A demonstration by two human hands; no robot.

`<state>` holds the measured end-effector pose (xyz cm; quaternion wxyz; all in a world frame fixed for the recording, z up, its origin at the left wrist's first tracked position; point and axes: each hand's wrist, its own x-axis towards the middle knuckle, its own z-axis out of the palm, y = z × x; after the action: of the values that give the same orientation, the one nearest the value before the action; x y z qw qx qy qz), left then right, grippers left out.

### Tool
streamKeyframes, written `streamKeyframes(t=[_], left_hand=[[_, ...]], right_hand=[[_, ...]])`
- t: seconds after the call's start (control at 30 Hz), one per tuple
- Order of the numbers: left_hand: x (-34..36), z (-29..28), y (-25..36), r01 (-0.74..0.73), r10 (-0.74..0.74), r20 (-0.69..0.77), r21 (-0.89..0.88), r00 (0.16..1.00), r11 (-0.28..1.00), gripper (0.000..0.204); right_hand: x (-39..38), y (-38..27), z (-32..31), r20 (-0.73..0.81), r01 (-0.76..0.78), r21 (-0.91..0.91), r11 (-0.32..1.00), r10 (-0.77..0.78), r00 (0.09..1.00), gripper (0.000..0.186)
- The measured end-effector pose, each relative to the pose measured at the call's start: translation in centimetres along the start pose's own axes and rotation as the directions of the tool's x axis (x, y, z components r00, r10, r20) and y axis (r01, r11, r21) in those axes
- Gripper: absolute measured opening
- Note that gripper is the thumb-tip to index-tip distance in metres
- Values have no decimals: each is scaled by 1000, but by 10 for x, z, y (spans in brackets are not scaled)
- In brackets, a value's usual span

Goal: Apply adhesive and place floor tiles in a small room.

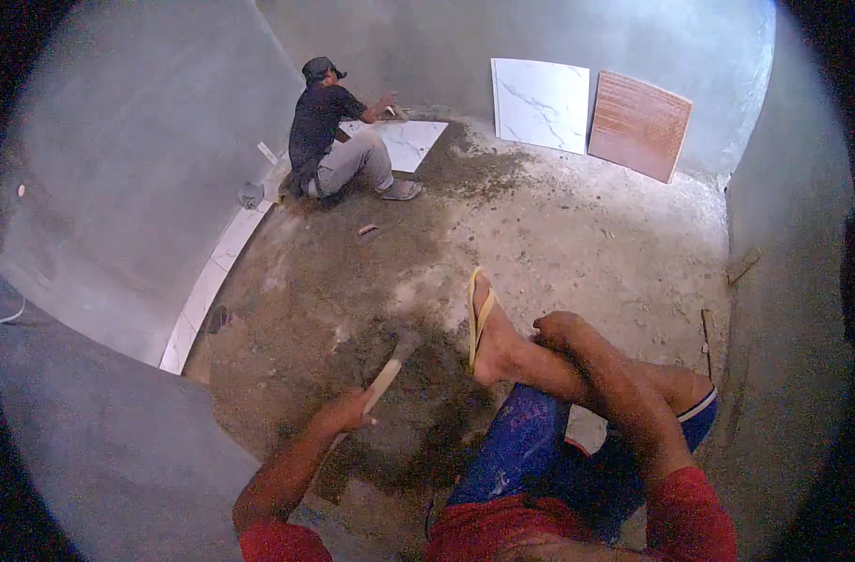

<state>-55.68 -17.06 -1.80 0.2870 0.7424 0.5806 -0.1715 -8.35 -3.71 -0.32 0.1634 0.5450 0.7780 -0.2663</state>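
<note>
The fingers of the left hand (351, 412) are closed around the pale wooden handle (384, 382) of a tool. The handle is yellowish and smooth-looking, lighter than everything around it, and slants up and to the right from the fist. At its far end is a grey, blurred head (408, 345), close in colour to the ground under it; whether it is a hoe or a shovel cannot be told. The head lies beyond the fingers, at the upper edge of a dark, damp patch of mortar (423, 426) on the floor. A thin brownish length shows on the near side of the fist, too dim to say whether it belongs to the same handle.

The right hand (560, 328) is at the person's raised lower leg, well apart from the tool, its fingers bent downward and partly hidden, so their grip cannot be made out. The foot of that leg wears a yellow flip-flop (473, 300).

Farther off, a co-worker (320, 122) in a dark cap crouches beside a white tile (411, 143) on the floor. A white grey-veined tile (540, 103) and a reddish-brown ridged tile (639, 126) lean against the back wall.
</note>
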Motion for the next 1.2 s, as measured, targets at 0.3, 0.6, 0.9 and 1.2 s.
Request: streamKeyframes(t=[0.3, 0.6, 0.9, 1.2], left_hand=[[4, 25, -37, -78, 101, -155, 143, 983, 987, 73], [7, 50, -62, -263, 260, -61, -45, 964, 964, 69], [5, 34, -40, -178, 178, -5, -37, 984, 983, 70], [-7, 26, -18, -280, 290, -134, 93, 948, 956, 64]], right_hand=[[14, -14, 0, 13, 34, -43, 999, -33, 999, 42], [-37, -22, -11, -131, 147, 173, 974, -126, 983, 39], [-155, -61, -64, -488, 391, 509, 767, -117, 865, 37], [8, -13, -1, 47, -29, -21, 999, 30, 998, 36]])
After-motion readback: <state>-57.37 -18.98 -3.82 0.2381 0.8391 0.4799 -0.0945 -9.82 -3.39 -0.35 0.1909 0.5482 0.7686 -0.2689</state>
